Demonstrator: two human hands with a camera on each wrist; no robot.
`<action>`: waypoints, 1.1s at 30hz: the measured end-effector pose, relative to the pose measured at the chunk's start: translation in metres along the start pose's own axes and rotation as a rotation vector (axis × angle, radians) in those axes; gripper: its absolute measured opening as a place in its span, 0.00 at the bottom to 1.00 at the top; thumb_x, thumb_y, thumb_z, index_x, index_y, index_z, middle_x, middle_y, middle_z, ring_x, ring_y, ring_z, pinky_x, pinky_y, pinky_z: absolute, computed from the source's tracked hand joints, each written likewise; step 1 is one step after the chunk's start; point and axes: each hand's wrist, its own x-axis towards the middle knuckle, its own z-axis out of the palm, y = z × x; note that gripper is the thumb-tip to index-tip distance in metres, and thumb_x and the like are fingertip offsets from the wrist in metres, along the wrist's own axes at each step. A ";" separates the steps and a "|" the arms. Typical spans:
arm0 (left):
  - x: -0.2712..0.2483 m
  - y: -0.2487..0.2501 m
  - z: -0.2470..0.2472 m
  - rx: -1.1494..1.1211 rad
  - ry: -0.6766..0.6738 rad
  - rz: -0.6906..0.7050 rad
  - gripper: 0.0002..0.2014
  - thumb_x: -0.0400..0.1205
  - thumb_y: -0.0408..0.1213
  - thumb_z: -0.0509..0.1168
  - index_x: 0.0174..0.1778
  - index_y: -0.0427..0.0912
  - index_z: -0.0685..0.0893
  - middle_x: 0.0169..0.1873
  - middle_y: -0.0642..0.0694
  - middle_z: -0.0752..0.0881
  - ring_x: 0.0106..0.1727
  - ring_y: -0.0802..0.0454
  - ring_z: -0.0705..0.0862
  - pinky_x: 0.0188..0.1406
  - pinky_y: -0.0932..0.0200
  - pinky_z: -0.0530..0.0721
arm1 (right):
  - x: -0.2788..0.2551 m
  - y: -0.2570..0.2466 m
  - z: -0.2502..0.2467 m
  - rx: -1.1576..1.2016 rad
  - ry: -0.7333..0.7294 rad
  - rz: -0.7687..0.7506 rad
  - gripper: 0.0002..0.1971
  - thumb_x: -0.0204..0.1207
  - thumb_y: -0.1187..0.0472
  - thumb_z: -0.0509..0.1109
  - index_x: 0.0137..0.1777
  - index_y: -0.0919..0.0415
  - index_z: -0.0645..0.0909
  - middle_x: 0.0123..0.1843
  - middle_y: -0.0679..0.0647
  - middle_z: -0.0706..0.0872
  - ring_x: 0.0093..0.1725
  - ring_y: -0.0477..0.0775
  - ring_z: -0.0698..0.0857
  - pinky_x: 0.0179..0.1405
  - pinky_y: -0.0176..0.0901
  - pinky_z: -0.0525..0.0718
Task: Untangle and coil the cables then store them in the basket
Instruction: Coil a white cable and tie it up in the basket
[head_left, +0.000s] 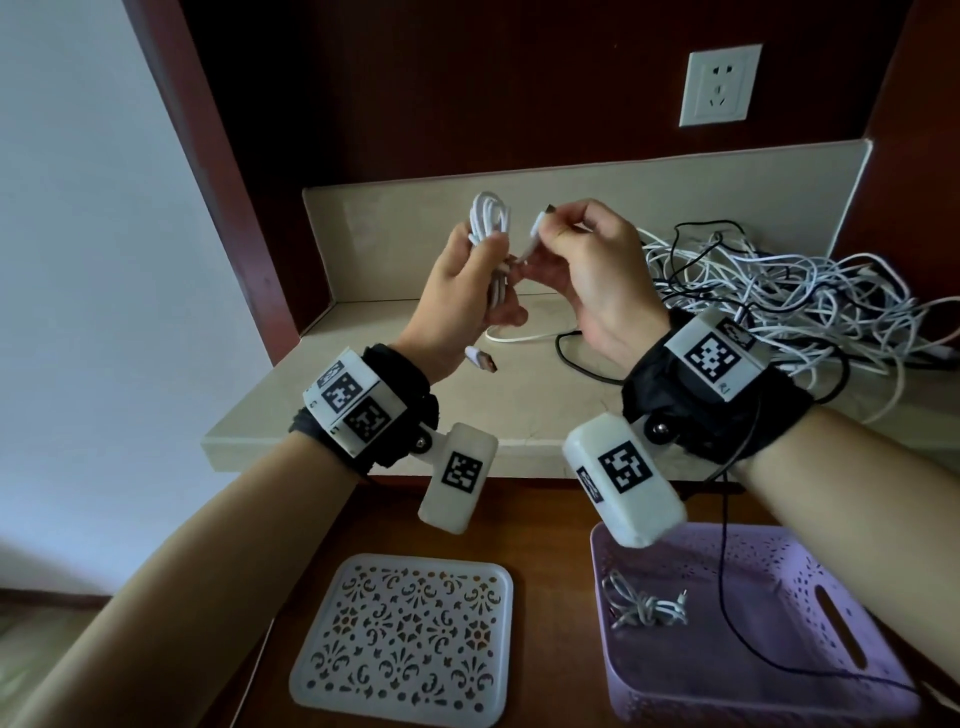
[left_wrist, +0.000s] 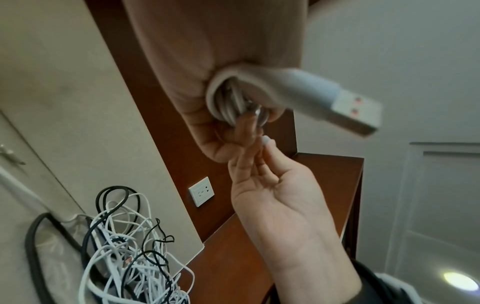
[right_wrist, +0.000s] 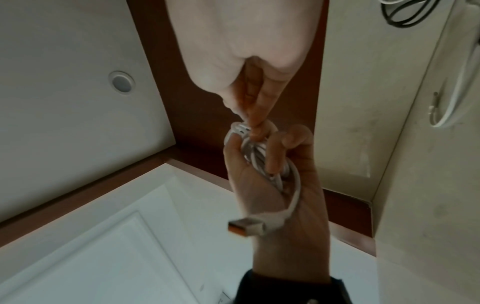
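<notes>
Above the counter (head_left: 519, 410), a coiled white cable (head_left: 488, 228) is being gripped by the left hand (head_left: 457, 291), fingers curled round it. Its small plug end (head_left: 540, 221) is being pinched by the right hand (head_left: 592, 270). 1 bundled cable (head_left: 641, 605) is lying in the basket (head_left: 831, 675).

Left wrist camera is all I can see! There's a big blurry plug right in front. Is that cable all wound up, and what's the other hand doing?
Observer: Yes, the left hand holds a white cable coiled in loops, and the plug dangles below that hand.
Child: And the other hand?
Observer: The right hand pinches the cable's other end, its small connector pointing up.
Child: Where will it go?
Observer: A purple basket sits on the wooden surface below the hands.
Child: Is anything in it?
Observer: One small bundled cable already lies inside.
</notes>
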 end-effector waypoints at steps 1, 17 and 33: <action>0.000 0.000 -0.001 -0.036 -0.013 -0.003 0.02 0.88 0.33 0.49 0.51 0.40 0.65 0.31 0.43 0.72 0.15 0.57 0.68 0.26 0.57 0.78 | 0.001 -0.002 0.000 -0.023 -0.013 0.007 0.11 0.79 0.72 0.64 0.35 0.64 0.74 0.31 0.55 0.79 0.25 0.47 0.79 0.36 0.43 0.86; 0.007 0.000 -0.008 -0.115 0.072 0.039 0.07 0.88 0.36 0.50 0.46 0.47 0.69 0.34 0.48 0.76 0.23 0.59 0.79 0.20 0.62 0.80 | -0.008 -0.022 0.026 -0.355 -0.284 0.027 0.08 0.73 0.72 0.70 0.36 0.60 0.80 0.24 0.49 0.77 0.18 0.38 0.77 0.32 0.45 0.89; 0.013 0.011 -0.011 -0.375 -0.091 -0.063 0.12 0.87 0.39 0.47 0.45 0.40 0.73 0.22 0.52 0.71 0.15 0.60 0.60 0.21 0.66 0.70 | 0.009 -0.022 0.019 -0.382 -0.158 -0.153 0.09 0.78 0.58 0.70 0.36 0.58 0.79 0.32 0.47 0.82 0.26 0.40 0.78 0.25 0.40 0.83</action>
